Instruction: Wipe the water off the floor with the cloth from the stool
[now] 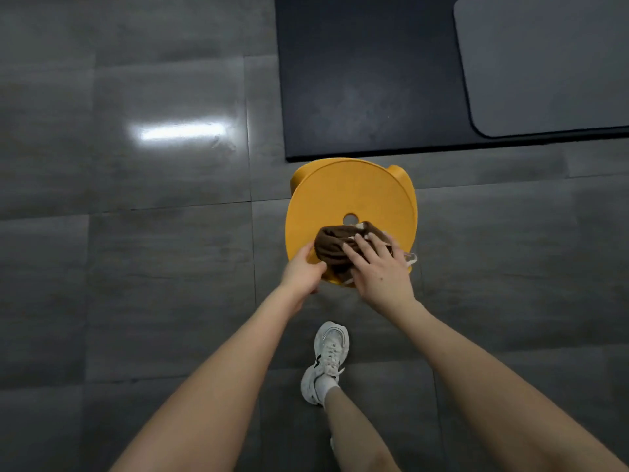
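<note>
Left hand [301, 272] grips stool [350, 192], right hand [381, 270] presses cloth [332, 247] flat-fingered, over grey tiled floor [153, 267].

Brown cloth [332, 248], crumpled, pale-edged, lying at near edge of round yellow stool [350, 195], upright on grey floor [153, 267].

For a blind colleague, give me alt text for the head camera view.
From above, a right hand rests on a brown cloth on a round yellow stool, the left hand at the stool's near rim. Grey floor tiles, a dark mat and a white sneaker surround it.
</note>
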Available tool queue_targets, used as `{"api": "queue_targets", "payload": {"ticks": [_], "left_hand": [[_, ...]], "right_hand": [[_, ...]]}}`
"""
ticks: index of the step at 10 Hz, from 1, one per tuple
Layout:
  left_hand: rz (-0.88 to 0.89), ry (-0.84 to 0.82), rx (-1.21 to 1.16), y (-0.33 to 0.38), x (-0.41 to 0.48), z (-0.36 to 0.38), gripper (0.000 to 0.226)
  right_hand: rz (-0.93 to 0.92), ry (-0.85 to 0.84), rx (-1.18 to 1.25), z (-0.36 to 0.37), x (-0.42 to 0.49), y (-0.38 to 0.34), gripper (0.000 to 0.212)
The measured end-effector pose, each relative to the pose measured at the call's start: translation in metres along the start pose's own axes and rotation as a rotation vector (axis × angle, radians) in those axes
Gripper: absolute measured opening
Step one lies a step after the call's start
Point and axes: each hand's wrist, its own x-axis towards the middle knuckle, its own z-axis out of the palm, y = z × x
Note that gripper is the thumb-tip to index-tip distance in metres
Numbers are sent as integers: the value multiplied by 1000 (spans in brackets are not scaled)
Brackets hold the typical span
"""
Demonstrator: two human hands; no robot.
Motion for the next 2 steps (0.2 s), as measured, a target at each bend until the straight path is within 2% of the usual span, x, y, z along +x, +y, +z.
{"api": "queue_targets", "payload": {"ticks": [1, 2], "left_hand": [[36, 48, 50, -9, -19, -4, 55], [114, 149, 25, -18, -46, -6, 54]], "right_hand": [[53, -233, 74, 2, -6, -5, 49], [11, -277, 15, -16, -4, -6, 51]]}}
